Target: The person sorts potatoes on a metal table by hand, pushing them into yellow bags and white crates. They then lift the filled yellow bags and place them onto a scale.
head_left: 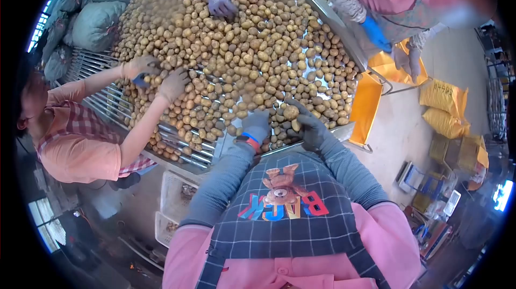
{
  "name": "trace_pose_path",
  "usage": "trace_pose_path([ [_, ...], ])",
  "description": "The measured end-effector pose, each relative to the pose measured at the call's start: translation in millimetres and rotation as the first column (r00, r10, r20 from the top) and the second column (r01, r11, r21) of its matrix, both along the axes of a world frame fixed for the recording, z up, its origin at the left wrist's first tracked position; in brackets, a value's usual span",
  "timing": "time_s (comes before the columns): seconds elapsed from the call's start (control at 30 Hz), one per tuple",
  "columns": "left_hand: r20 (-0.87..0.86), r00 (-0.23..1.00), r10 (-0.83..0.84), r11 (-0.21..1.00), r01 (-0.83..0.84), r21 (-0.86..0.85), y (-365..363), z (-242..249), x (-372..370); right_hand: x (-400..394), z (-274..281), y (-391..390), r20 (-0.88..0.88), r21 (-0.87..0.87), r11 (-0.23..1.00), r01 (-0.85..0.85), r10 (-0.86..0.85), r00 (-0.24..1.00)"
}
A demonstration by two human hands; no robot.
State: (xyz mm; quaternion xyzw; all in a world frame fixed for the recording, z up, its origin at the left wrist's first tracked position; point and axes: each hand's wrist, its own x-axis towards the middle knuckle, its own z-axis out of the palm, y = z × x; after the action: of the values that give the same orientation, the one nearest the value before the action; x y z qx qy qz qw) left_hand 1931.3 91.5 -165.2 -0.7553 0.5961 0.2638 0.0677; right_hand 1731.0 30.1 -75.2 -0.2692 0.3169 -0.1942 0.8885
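Potatoes (252,55) cover the sorting table in a thick layer. My left hand (256,125), in a grey glove with a red and blue band at the wrist, rests at the near edge among them. Its fingers point down and are mostly hidden, so I cannot make out a grip. To its right, my right hand (312,130), also grey-gloved, has its fingers bent around a larger potato (291,112). Several smaller, darker potatoes (282,132) lie between my two hands.
A co-worker (80,146) at the left reaches over metal rollers (102,95). Another gloved hand (219,1) works at the far side. A person with a blue glove (375,33) stands beside an orange chute (366,107). Yellow sacks (443,101), white crates (177,197) and full sacks (97,25) surround the table.
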Motion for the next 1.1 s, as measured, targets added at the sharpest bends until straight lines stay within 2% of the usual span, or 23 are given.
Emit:
trace_pose_path([
  [0.03,0.002,1.0,0.009,1.0,-0.009,-0.013,-2,-6,5,2,0,-2,0.002,-0.013,1.0,-0.009,0.009,1.0],
  [0.07,-0.286,0.95,0.122,0.993,-0.116,0.039,-4,-13,15,5,-1,-3,0.06,0.003,0.995,0.096,-0.096,0.994],
  [0.13,-0.754,0.57,0.327,0.936,-0.304,0.176,2,-22,24,18,13,-3,0.054,-0.157,0.953,0.261,-0.255,0.965],
  [0.17,-0.88,0.269,0.392,0.883,-0.377,0.279,13,-22,22,24,19,0,0.058,-0.156,0.954,0.256,-0.25,0.967],
  [0.2,-0.912,-0.251,0.325,0.778,-0.477,0.408,22,46,-1,31,23,5,-0.11,-0.401,0.911,0.097,-0.153,0.982],
  [0.23,-0.717,-0.689,0.103,0.665,-0.488,0.565,31,83,-18,38,11,12,-0.188,-0.508,0.861,-0.033,-0.074,0.979],
  [0.27,-0.717,-0.691,0.09,0.65,-0.505,0.568,41,74,-24,45,-1,19,-0.268,-0.601,0.783,-0.158,-0.011,0.963],
  [0.3,-0.976,-0.212,0.04,0.658,-0.73,0.186,51,58,-27,49,1,22,-0.269,-0.598,0.78,-0.181,0.018,0.963],
  [0.37,-0.946,0.323,0.033,0.607,-0.758,-0.237,68,42,-19,56,11,24,-0.25,-0.606,0.786,-0.118,-0.048,0.967],
  [0.4,-0.859,-0.502,-0.101,0.598,-0.721,0.351,79,38,-9,56,13,23,-0.267,-0.551,0.83,-0.087,-0.077,0.96],
  [0.43,-0.169,-0.959,-0.229,0.678,-0.282,0.679,92,36,0,57,15,22,-0.292,-0.485,0.873,-0.046,-0.112,0.95],
  [0.57,-0.243,-0.844,-0.478,0.622,-0.521,0.585,199,47,37,62,9,19,-0.293,-0.176,0.984,0.0,-0.053,0.955],
  [0.6,-0.402,-0.811,-0.425,0.072,-0.474,0.878,229,91,36,50,-27,8,-0.174,-0.018,0.999,-0.035,0.031,0.984],
  [0.67,-0.32,-0.621,-0.715,0.164,-0.595,0.787,349,48,33,47,-31,18,-0.252,-0.193,0.978,-0.078,0.027,0.967],
  [0.73,-0.552,-0.347,-0.759,-0.263,-0.612,0.746,457,50,25,44,-53,17,-0.338,-0.436,0.865,-0.248,0.098,0.936],
  [0.77,-0.656,-0.136,-0.742,-0.305,-0.803,0.512,527,25,26,53,-42,19,-0.352,-0.368,0.883,-0.291,0.158,0.923],
  [0.8,-0.747,-0.162,-0.644,-0.628,-0.446,0.638,536,75,32,63,-55,18,-0.351,-0.332,0.912,-0.241,0.118,0.929],
  [0.87,-0.692,-0.175,-0.701,-0.706,0.032,0.707,668,10,23,95,-63,29,-0.367,-0.338,0.91,-0.24,0.107,0.924],
  [0.93,-0.839,-0.207,-0.503,-0.858,-0.002,0.514,690,-2,0,144,-46,59,-0.393,-0.421,0.843,-0.334,0.162,0.905],
  [1.0,-0.962,-0.265,-0.058,-0.962,-0.242,0.125,669,-43,20,192,-36,94,-0.566,-0.689,0.328,-0.646,0.314,0.762],
  [1.03,-0.958,-0.233,0.166,-0.926,-0.372,-0.069,644,-69,45,209,-35,111,-0.631,-0.753,-0.033,-0.657,0.319,0.707],
  [1.07,-0.867,-0.394,0.307,-0.87,-0.485,-0.087,577,-44,52,218,-39,127,-0.685,-0.729,-0.278,-0.626,0.268,0.678],
  [1.1,-0.732,-0.5,0.462,-0.79,-0.607,-0.084,495,-3,60,213,-52,137,-0.589,-0.808,-0.229,-0.543,0.314,0.744],
])
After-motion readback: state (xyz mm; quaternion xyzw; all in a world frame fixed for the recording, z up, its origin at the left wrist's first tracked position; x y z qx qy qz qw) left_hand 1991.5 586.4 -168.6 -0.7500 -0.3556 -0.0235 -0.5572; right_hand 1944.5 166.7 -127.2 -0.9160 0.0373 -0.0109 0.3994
